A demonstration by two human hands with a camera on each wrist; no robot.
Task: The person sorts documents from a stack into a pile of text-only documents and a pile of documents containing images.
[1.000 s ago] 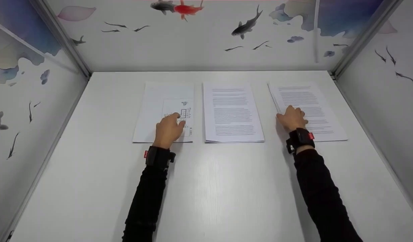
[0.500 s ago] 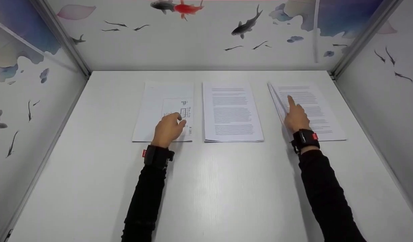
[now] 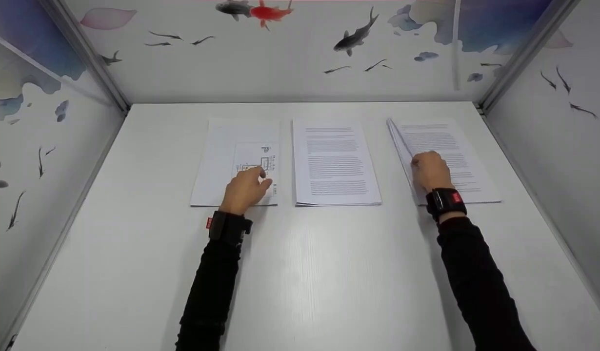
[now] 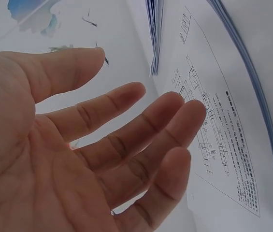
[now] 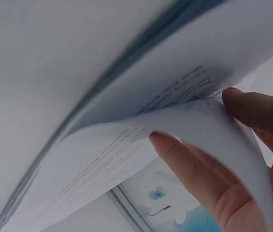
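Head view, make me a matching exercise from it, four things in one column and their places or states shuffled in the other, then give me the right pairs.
Things:
1. Left paper stack
2. Middle paper stack
3. Right paper stack
4. Red fish

Places or states:
A. Has a sheet curling up at its left side
B. Pictured on the back panel
C. Shows a line drawing on top
D. Lies flat, showing only lines of text on top

Pairs: 1-C, 2-D, 3-A, 4-B

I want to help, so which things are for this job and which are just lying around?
Probably for the job:
right paper stack, with a lifted sheet pinched by the right grip
left paper stack, beneath the left grip

Just there:
middle paper stack, untouched, though perhaps needed
red fish, only a wall picture
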